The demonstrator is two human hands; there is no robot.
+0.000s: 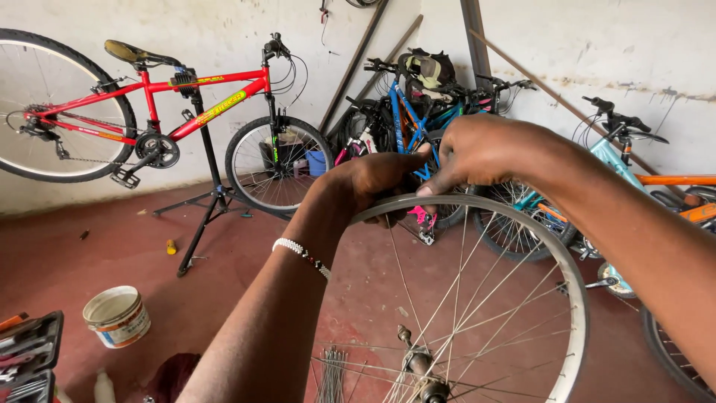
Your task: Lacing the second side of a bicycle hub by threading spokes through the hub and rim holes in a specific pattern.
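Note:
A bare silver bicycle wheel rim (pixel 574 298) with thin spokes and a hub (pixel 418 366) stands upright in front of me. My left hand (pixel 369 183), with a white bead bracelet on its wrist, grips the top of the rim from the left. My right hand (pixel 477 153) pinches the top of the rim just beside it, fingers curled over the edge. Both hands touch the rim at its highest point.
A red bicycle (pixel 149 112) hangs on a black repair stand (pixel 212 194) at the left. Several bicycles (pixel 418 112) lean against the back wall. A white bucket (pixel 115 317) and a tool tray (pixel 30 354) sit on the red floor; loose spokes (pixel 332 373) lie below.

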